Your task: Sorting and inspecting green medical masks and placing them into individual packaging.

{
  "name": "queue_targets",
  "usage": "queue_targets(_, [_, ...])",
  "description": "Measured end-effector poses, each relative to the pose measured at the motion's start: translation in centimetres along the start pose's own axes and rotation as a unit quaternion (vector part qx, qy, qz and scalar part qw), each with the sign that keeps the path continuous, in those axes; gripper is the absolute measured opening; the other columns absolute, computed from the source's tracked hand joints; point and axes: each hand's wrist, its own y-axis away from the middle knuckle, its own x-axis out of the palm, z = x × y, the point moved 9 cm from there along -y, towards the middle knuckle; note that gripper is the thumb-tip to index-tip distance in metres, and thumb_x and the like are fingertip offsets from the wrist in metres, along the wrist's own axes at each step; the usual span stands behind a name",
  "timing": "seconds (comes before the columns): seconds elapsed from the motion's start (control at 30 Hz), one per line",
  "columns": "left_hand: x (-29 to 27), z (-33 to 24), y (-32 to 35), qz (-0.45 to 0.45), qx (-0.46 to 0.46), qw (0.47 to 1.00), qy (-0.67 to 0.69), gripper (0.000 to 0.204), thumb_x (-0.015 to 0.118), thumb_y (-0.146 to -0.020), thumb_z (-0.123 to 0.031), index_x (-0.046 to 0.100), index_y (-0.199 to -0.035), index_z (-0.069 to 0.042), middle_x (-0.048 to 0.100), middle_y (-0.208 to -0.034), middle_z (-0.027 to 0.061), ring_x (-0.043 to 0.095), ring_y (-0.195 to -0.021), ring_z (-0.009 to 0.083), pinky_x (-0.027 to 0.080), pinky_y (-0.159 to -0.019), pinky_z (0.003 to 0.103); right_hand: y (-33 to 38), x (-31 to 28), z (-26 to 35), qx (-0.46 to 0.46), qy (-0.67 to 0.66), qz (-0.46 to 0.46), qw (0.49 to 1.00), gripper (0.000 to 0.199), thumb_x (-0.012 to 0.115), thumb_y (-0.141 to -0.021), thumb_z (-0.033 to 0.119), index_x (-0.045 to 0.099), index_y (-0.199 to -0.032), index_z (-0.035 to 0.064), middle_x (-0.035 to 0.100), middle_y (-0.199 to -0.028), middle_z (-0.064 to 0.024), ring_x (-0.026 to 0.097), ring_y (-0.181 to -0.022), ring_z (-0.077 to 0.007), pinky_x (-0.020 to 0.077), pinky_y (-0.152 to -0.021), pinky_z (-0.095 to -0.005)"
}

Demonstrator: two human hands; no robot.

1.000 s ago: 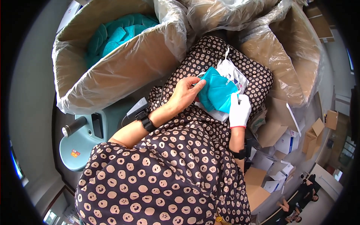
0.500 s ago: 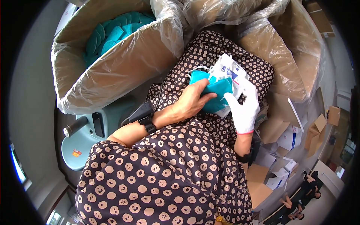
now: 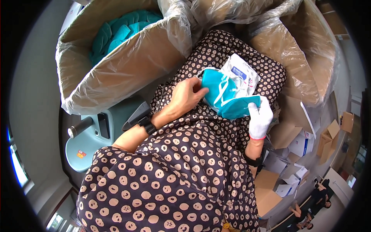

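Note:
Over my lap, a teal face mask lies spread in two panels, with white straps looping across the middle. Whether the panels belong to one mask or two, I cannot tell. My bare left hand pinches its left edge between thumb and fingers. A white knitted glove covers my right hand, which grips the right panel's outer corner. Just beyond the mask, white printed packets with blue markings rest on the patterned dark cloth over my lap, partly covered by the straps.
At the far left stands a plastic-lined carton with many teal masks inside. Another lined carton is at the far right. A pale blue stool stands left. Opened boxes litter the right side; people sit beyond.
The teal mask has been spread apart from its folded shape, baring its white straps. My right hand has moved down and right with one panel; my left has shifted slightly left.

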Motion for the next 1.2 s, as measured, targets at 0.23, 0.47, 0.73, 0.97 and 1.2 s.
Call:
queue_targets(0.23, [-8.5, -13.9, 2.9, -0.236, 0.375, 0.897, -0.006, 0.014, 0.062, -0.091, -0.004, 0.057, -0.104, -0.002, 0.065, -0.087, 0.0043, 0.061, -0.080, 0.0117, 0.050, -0.072, 0.026, 0.9, -6.6, 7.0, -0.275, -0.134, -0.043, 0.951, 0.037, 0.055, -0.090, 0.025, 0.057, -0.107, -0.0084, 0.060, -0.110, -0.0226, 0.059, -0.101, -0.0316, 0.0467, -0.089, -0.0418])
queue_targets(0.47, [-0.6, -17.3, 1.2, 0.025, 0.213, 0.966, 0.141, 0.016, 0.049, -0.100, -0.015, 0.049, -0.110, -0.002, 0.055, -0.090, 0.0016, 0.049, -0.084, 0.0056, 0.043, -0.073, 0.021, -3.3, -1.5, 5.8, -0.099, -0.235, -0.043, 0.966, 0.037, 0.061, -0.084, -0.006, 0.055, -0.121, -0.0061, 0.057, -0.123, -0.0111, 0.055, -0.108, -0.0156, 0.0443, -0.093, -0.0279])
queue_targets(0.73, [3.7, -20.4, 2.3, -0.030, 0.310, 0.950, 0.003, 0.039, 0.060, -0.091, -0.006, 0.042, -0.126, -0.006, 0.062, -0.102, 0.0208, 0.063, -0.095, 0.0336, 0.049, -0.081, 0.039, -3.3, -2.7, 1.0, -0.021, -0.298, -0.119, 0.947, 0.034, 0.060, -0.090, 0.003, 0.051, -0.123, 0.0003, 0.059, -0.110, -0.0084, 0.057, -0.099, -0.0142, 0.0461, -0.087, -0.0265])
queue_targets(0.97, [1.6, -19.6, -3.4, 0.000, 0.276, 0.961, -0.032, 0.024, 0.057, -0.096, -0.022, 0.068, -0.101, -0.002, 0.066, -0.100, 0.0129, 0.062, -0.097, 0.0238, 0.047, -0.087, 0.035, -3.2, -3.5, -1.7, -0.034, -0.137, -0.051, 0.989, 0.015, 0.055, -0.095, 0.010, 0.061, -0.101, -0.0024, 0.065, -0.087, -0.0114, 0.061, -0.076, -0.0165, 0.0495, -0.070, -0.0291])
queue_targets(1.2, [8.2, -18.4, -22.5, 0.147, 0.175, 0.906, -0.356, 0.050, 0.064, -0.083, -0.043, 0.063, -0.116, -0.005, 0.065, -0.109, 0.0169, 0.059, -0.105, 0.0326, 0.046, -0.091, 0.040, -3.4, -8.1, -2.5, -0.071, -0.084, -0.105, 0.988, 0.008, 0.060, -0.088, 0.008, 0.065, -0.090, 0.0018, 0.066, -0.079, -0.0148, 0.066, -0.070, -0.0276, 0.0527, -0.063, -0.0352])
